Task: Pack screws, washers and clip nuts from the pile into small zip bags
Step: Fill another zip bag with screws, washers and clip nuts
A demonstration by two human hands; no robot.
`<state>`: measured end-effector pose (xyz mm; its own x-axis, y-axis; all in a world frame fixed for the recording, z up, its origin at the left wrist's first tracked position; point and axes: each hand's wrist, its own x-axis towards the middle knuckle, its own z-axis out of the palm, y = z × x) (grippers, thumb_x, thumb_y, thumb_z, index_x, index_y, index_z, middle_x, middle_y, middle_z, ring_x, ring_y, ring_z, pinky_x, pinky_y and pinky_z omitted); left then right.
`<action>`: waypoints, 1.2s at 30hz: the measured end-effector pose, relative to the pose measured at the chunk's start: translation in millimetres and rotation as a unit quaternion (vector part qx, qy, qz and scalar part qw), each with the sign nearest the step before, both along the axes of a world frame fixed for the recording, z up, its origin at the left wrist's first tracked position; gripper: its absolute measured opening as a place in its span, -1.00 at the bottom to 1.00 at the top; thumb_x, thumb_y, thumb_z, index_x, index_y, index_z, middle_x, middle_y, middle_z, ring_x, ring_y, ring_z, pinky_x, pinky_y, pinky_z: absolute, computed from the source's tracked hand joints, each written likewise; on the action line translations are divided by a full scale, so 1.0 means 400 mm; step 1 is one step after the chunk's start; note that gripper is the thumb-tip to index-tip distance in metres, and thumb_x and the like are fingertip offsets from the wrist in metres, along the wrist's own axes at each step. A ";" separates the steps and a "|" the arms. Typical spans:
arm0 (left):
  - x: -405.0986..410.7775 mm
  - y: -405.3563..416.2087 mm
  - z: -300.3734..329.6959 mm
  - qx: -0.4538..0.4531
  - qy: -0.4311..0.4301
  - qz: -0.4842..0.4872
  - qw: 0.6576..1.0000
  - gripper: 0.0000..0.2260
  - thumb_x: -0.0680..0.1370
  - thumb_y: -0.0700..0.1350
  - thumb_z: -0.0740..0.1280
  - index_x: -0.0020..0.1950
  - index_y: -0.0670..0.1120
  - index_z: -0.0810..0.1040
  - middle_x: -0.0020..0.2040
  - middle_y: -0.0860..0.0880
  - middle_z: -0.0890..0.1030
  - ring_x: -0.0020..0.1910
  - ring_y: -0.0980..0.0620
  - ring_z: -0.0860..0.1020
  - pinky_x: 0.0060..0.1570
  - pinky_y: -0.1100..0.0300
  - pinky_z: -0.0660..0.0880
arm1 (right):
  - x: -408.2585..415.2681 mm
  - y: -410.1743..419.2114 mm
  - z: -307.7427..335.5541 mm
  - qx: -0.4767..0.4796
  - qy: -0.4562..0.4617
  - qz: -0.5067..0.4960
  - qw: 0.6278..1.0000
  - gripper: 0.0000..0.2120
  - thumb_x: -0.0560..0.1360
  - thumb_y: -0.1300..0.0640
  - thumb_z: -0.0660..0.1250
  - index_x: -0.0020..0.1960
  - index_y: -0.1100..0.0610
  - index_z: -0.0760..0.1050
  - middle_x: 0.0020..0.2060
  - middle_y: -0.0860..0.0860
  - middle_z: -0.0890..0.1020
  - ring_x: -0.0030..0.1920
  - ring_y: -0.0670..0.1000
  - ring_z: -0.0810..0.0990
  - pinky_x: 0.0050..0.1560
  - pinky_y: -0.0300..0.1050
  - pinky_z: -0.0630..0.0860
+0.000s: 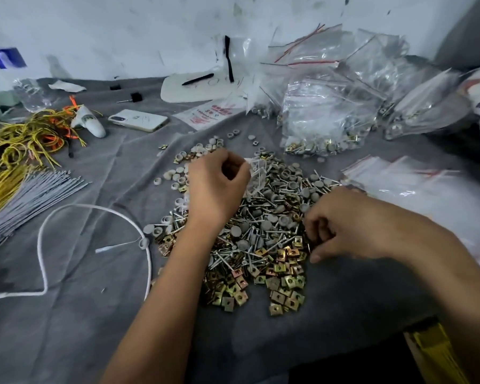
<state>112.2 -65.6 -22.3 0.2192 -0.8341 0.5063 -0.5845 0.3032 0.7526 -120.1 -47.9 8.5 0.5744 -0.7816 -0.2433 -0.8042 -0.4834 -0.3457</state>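
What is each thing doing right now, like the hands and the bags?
Left hand: curled, holding a small zip bag.
Right hand: curled, picking in the pile.
Pile: loose, spread on the grey cloth.
Filled bags: heaped at the back.
Empty bags: lying flat.
Phone: face down.

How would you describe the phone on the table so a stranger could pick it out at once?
Start at the big hardware pile mid-table, then look up and left past the left hand. The phone lies flat, back up, on the grey cloth. It is the only slim white slab, right of the yellow ties.
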 end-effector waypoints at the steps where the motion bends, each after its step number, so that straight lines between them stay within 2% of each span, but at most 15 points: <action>1: -0.004 -0.001 -0.003 0.001 0.000 -0.003 1.000 -0.90 0.55 -0.22 0.46 -0.18 -0.12 0.67 -0.34 0.03 0.64 -0.37 0.06 0.60 -0.37 0.12 0.59 | -0.005 -0.006 -0.004 0.000 -0.008 -0.002 1.000 -0.75 0.31 -0.12 0.64 -0.19 -0.10 0.59 -0.30 -0.22 0.64 -0.31 -0.17 0.63 -0.23 -0.07 0.64; 4: -0.002 0.000 -0.013 0.001 0.000 -0.011 1.000 -0.90 0.56 -0.22 0.46 -0.16 -0.12 0.66 -0.32 0.01 0.65 -0.36 0.03 0.60 -0.34 0.03 0.60 | -0.021 -0.026 -0.015 -0.006 -0.033 -0.010 0.999 -0.79 0.41 -0.03 0.59 -0.15 -0.05 0.57 -0.33 -0.11 0.64 -0.36 -0.10 0.64 -0.26 0.01 0.63; 7: 0.008 -0.002 -0.020 0.006 0.008 -0.019 1.000 -0.90 0.57 -0.20 0.45 -0.14 -0.12 0.66 -0.31 -0.03 0.66 -0.35 -0.06 0.62 -0.34 -0.08 0.60 | -0.034 -0.044 -0.015 0.015 -0.093 -0.023 0.995 -0.87 0.50 0.07 0.53 -0.09 -0.03 0.57 -0.26 -0.06 0.64 -0.47 -0.09 0.64 -0.50 -0.20 0.51; 10: 0.009 -0.002 -0.020 0.003 0.021 -0.014 1.000 -0.90 0.58 -0.19 0.45 -0.15 -0.11 0.66 -0.32 -0.02 0.66 -0.36 -0.07 0.62 -0.34 -0.10 0.60 | -0.032 -0.063 -0.006 0.034 -0.135 -0.026 0.990 -0.95 0.56 0.14 0.45 -0.03 0.01 0.61 -0.15 -0.06 0.65 -0.46 0.00 0.66 -0.53 -0.17 0.53; 13: 0.004 0.000 -0.022 0.006 0.018 -0.021 1.000 -0.90 0.58 -0.19 0.45 -0.14 -0.10 0.66 -0.32 -0.01 0.65 -0.36 -0.06 0.61 -0.35 -0.07 0.60 | -0.018 -0.078 0.002 0.039 -0.174 -0.028 0.984 -0.93 0.60 0.17 0.40 -0.05 0.05 0.61 -0.32 -0.04 0.68 -0.50 0.00 0.63 -0.52 -0.14 0.54; 15: 0.001 0.002 -0.022 0.008 0.013 -0.028 0.999 -0.90 0.58 -0.19 0.45 -0.14 -0.10 0.66 -0.32 0.01 0.65 -0.36 -0.04 0.61 -0.36 -0.03 0.60 | -0.013 -0.085 0.008 0.049 -0.205 -0.031 0.977 -0.92 0.61 0.17 0.38 -0.07 0.07 0.58 -0.37 0.01 0.66 -0.46 0.04 0.62 -0.50 -0.06 0.56; 17: 0.000 0.003 -0.022 0.006 0.011 -0.032 0.999 -0.90 0.58 -0.20 0.45 -0.13 -0.09 0.66 -0.32 0.02 0.65 -0.37 0.00 0.61 -0.38 0.04 0.59 | -0.012 -0.091 0.014 0.056 -0.233 -0.035 0.970 -0.91 0.63 0.18 0.34 -0.05 0.11 0.55 -0.31 0.06 0.67 -0.35 0.12 0.66 -0.47 0.02 0.59; 19: 0.000 0.003 -0.021 0.001 0.006 -0.032 0.999 -0.90 0.59 -0.19 0.45 -0.13 -0.08 0.66 -0.31 0.03 0.65 -0.37 0.03 0.61 -0.38 0.09 0.58 | -0.013 -0.094 0.015 0.063 -0.259 -0.046 0.963 -0.94 0.64 0.22 0.31 -0.01 0.15 0.53 -0.24 0.08 0.68 -0.26 0.15 0.69 -0.46 0.01 0.59; 21: 0.001 0.002 -0.020 -0.002 0.004 -0.031 1.000 -0.90 0.58 -0.19 0.45 -0.13 -0.08 0.66 -0.31 0.03 0.65 -0.37 0.03 0.61 -0.37 0.08 0.58 | -0.018 -0.092 0.017 0.075 -0.247 -0.050 0.965 -0.95 0.61 0.23 0.37 0.03 0.11 0.57 -0.20 0.02 0.68 -0.23 0.11 0.70 -0.47 -0.04 0.58; 24: -0.002 0.003 -0.019 -0.006 0.006 -0.027 1.000 -0.89 0.57 -0.20 0.46 -0.15 -0.07 0.66 -0.33 0.04 0.65 -0.37 0.04 0.60 -0.36 0.06 0.59 | -0.021 -0.080 0.021 0.098 -0.139 -0.036 0.985 -0.80 0.44 0.15 0.57 -0.02 -0.08 0.64 -0.20 -0.06 0.65 -0.20 0.12 0.70 -0.42 0.01 0.64; 27: -0.003 0.002 -0.021 -0.004 0.011 -0.028 1.000 -0.91 0.57 -0.20 0.46 -0.14 -0.10 0.67 -0.33 0.02 0.65 -0.37 0.02 0.61 -0.34 0.03 0.58 | -0.003 -0.075 0.018 0.056 -0.081 -0.026 0.995 -0.73 0.35 0.07 0.64 -0.07 -0.17 0.64 -0.16 -0.08 0.61 -0.20 0.02 0.67 -0.30 0.00 0.65; 30: -0.003 0.002 -0.022 -0.002 0.008 -0.029 1.000 -0.91 0.57 -0.19 0.46 -0.14 -0.10 0.67 -0.33 0.02 0.65 -0.38 0.04 0.61 -0.34 0.04 0.58 | 0.011 -0.071 0.013 0.013 -0.081 -0.002 0.997 -0.74 0.35 0.02 0.64 -0.06 -0.20 0.63 -0.16 -0.13 0.61 -0.20 -0.12 0.60 -0.19 -0.06 0.60; 33: -0.005 0.002 -0.021 -0.003 0.006 -0.028 1.000 -0.90 0.57 -0.19 0.46 -0.15 -0.09 0.67 -0.34 0.04 0.65 -0.38 0.05 0.61 -0.35 0.06 0.58 | 0.013 -0.066 0.006 0.024 -0.091 0.017 0.995 -0.74 0.37 0.04 0.63 -0.04 -0.20 0.65 -0.14 -0.14 0.61 -0.19 -0.14 0.60 -0.16 -0.10 0.60; 36: -0.006 0.002 -0.020 -0.003 0.006 -0.030 1.000 -0.89 0.57 -0.20 0.46 -0.15 -0.07 0.66 -0.34 0.04 0.64 -0.38 0.03 0.61 -0.35 0.07 0.56 | 0.018 -0.066 -0.001 0.021 -0.116 0.027 0.993 -0.84 0.45 0.10 0.57 -0.09 -0.15 0.68 -0.15 -0.19 0.65 -0.16 -0.17 0.63 -0.12 -0.15 0.58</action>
<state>109.9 -64.7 -30.3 0.1748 -0.8426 0.5094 -0.5566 0.3422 0.7570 -112.9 -74.3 8.0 0.6594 -0.7402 -0.1315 -0.6743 -0.5049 -0.5389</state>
